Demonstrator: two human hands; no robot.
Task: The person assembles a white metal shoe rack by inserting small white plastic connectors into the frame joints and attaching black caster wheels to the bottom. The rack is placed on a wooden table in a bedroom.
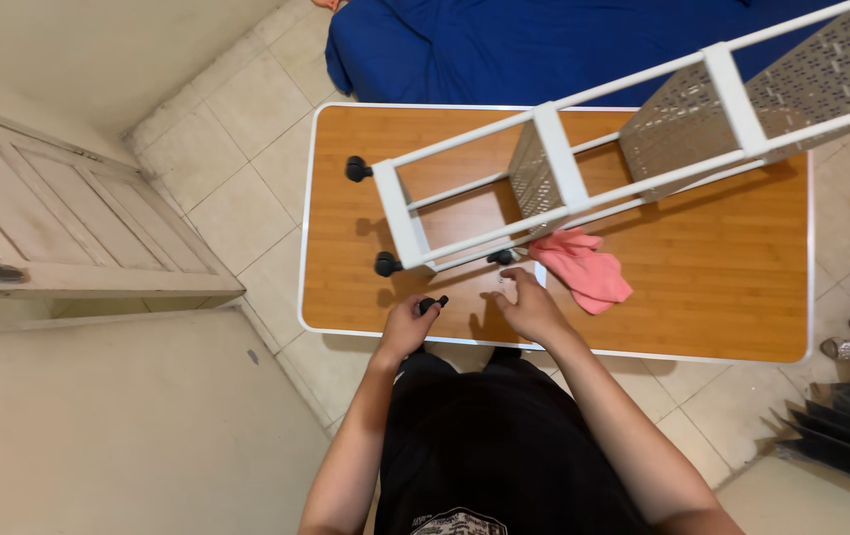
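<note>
- Pinching a black wheel (pixel 434 304) in left hand (pixel 407 327) fingers, ready for fitting.
- Spreading right hand (pixel 529 307) fingers empty toward the rack (pixel 554 168), just beyond fingertips, lying sideways, exposing wheels.
- Pink cloth (pixel 583 269) lying right of fingers.

My table (pixel 702 297) is orange-brown wood grain with a thin white rim. The rack (pixel 564 163) lying on it is white, its shelf panels pale grey and speckled with small perforations — its casters (pixel 386 264) black. In my left hand (pixel 407 327) sits another black caster (pixel 432 304). The cloth (pixel 583 267) is salmon pink. Beyond the table lies blue bedding (pixel 544 45) — the floor tiles (pixel 236 198) are cream.
</note>
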